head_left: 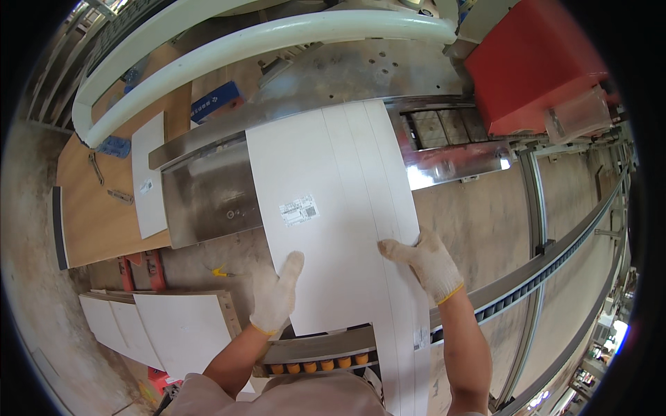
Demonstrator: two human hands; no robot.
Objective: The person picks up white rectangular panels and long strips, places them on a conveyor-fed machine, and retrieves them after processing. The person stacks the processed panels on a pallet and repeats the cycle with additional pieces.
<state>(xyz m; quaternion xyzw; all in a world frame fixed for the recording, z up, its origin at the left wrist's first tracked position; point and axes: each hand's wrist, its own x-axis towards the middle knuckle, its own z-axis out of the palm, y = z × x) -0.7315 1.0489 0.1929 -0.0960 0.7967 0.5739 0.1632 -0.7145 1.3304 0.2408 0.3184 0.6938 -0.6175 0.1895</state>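
Nearest the worker, orange rollers (319,364) sit by the near end of the white boards (340,208). The gloved left hand (276,295) is at the boards' left edge, the gloved right hand (433,269) at their right; each thumb lies over the upper face. Other fingers are partly hidden; I cannot tell whether they grip. The boards' far end lies across a metal bed (208,194). Beyond: a red housing (534,69), right, and a curved pale rail (277,38).

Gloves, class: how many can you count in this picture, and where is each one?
2: one glove on the left hand, at the big white board's left edge; the other glove on the right hand, at its right side. No others show.
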